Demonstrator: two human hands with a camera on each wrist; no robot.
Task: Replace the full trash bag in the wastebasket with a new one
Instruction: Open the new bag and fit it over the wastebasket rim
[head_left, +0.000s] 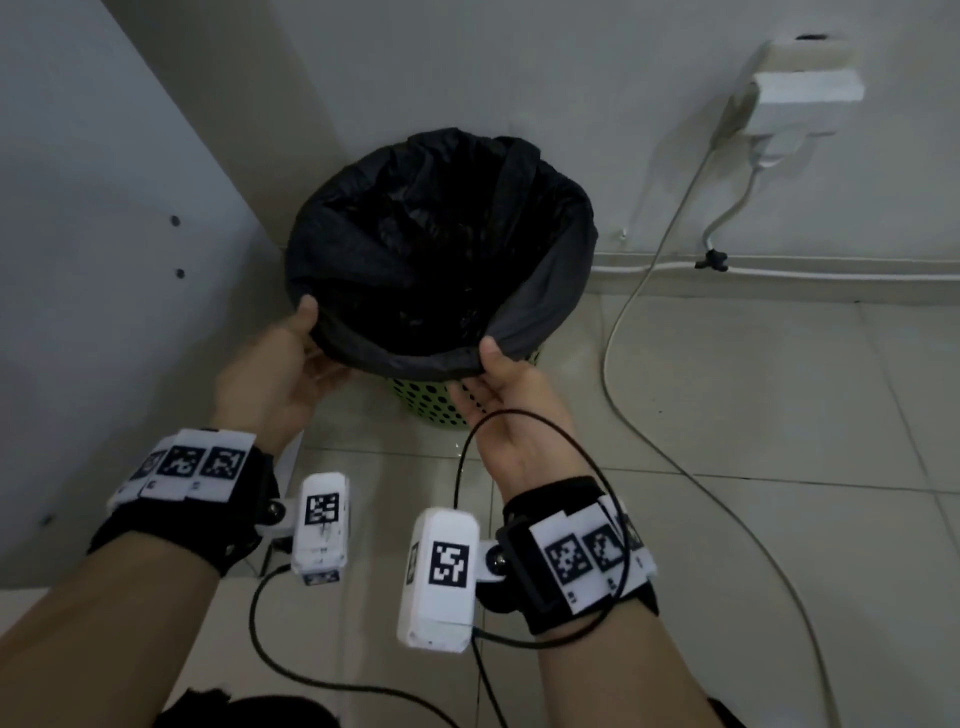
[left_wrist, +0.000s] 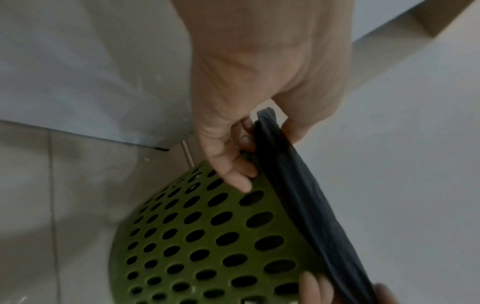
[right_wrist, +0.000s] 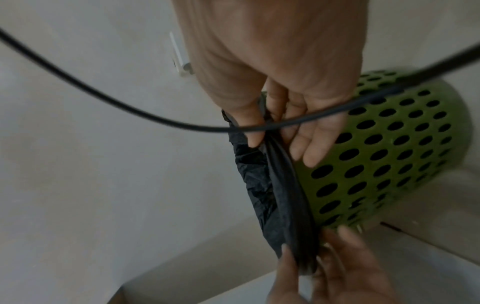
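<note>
The black thin plastic trash bag (head_left: 436, 244) lines the green perforated plastic wastebasket (head_left: 441, 400), which stands on the tiled floor (head_left: 727, 415) in a wall corner, the bag's edge folded over the near rim. The left hand (head_left: 280, 374) pinches that folded edge, thumb inside, fingers outside; the right hand (head_left: 498, 405) does likewise further along, so each grip is closed on film. The film looks soft, slippery and easily torn, so bunching several layers at the rim should hold best. How heavy its contents are cannot be judged; the light basket may lift along.
</note>
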